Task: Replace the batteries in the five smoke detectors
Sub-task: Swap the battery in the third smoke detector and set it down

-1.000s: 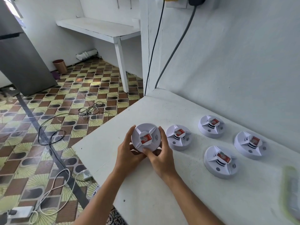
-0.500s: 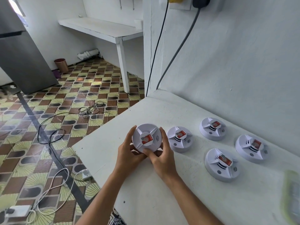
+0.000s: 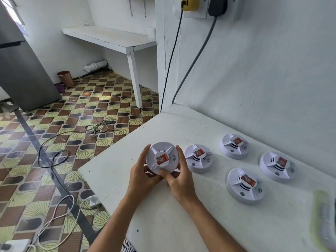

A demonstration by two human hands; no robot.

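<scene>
Near the table's (image 3: 163, 224) left edge, one white smoke detector (image 3: 161, 158) is gripped above the surface by the left hand (image 3: 143, 172) and right hand (image 3: 179, 179), fingers curled round its rim. Four more smoke detectors are seen lying face up toward the wall edge: (image 3: 198, 158), (image 3: 233, 146), (image 3: 276, 166), (image 3: 244, 185).

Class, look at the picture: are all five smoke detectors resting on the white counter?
No: four smoke detectors lie on the counter, while the fifth detector is held up between the left hand and right hand.
</scene>
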